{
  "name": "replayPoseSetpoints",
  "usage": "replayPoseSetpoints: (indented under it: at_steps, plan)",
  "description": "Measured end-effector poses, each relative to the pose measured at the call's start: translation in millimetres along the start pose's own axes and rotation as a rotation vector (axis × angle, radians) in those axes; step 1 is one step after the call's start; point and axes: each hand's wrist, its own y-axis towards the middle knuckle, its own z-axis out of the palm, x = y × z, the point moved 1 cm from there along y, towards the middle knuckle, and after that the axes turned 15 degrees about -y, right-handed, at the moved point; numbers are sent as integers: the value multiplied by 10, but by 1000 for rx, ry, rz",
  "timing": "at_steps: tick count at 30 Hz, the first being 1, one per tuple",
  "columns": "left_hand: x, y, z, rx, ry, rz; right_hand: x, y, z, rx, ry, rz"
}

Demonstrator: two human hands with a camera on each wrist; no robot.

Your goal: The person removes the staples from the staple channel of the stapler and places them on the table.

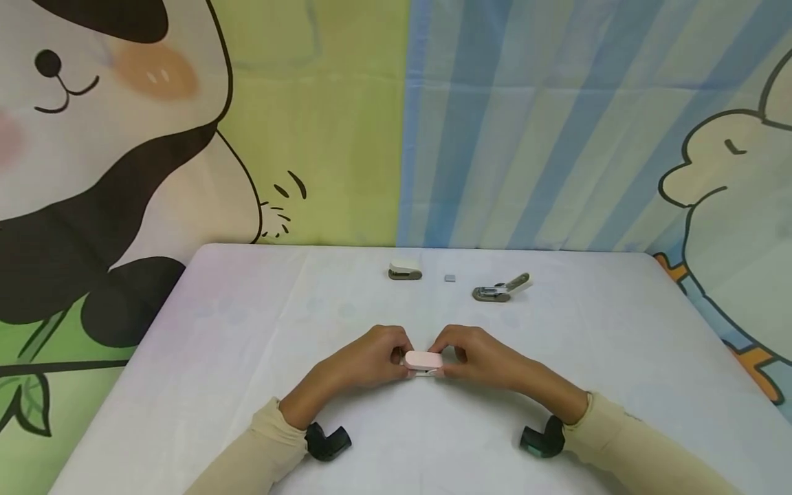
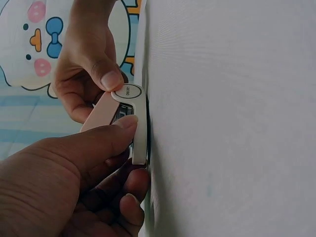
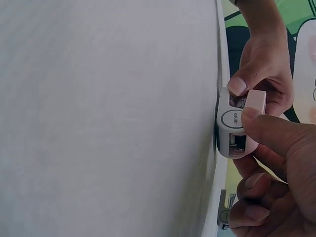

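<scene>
A small pink and white stapler [image 1: 423, 360] is held between both hands over the near middle of the table. Its pink top arm [image 2: 100, 112] is tilted up from the white base [image 2: 140, 131], with dark metal parts showing between the two. My left hand [image 1: 373, 355] grips the front end, its thumb at the gap between arm and base. At the hinge end, my right hand [image 1: 484, 357] pinches the stapler, the thumb [image 3: 261, 123] by the round lettered disc on its side. The white base stands at the table surface.
Toward the back of the table stand a white and grey stapler [image 1: 405, 270], a small grey block [image 1: 449, 278] that looks like staples, and an opened stapler [image 1: 498, 291] with its arm raised. A cartoon-printed cloth [image 1: 346, 137] hangs behind the white table [image 1: 260, 309].
</scene>
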Motion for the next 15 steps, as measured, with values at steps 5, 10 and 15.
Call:
replayPoseSetpoints:
  at_steps: [5,10,15]
  plan:
    - [5,-9,-19,14,-10,-28,-6,9,21,-16,8,2]
    - [19,-30,-2,24,-35,-61,79,50,63,-71,-28,-31]
    - [16,-35,-3,1,-28,-44,193,166,85,-115,-65,-92]
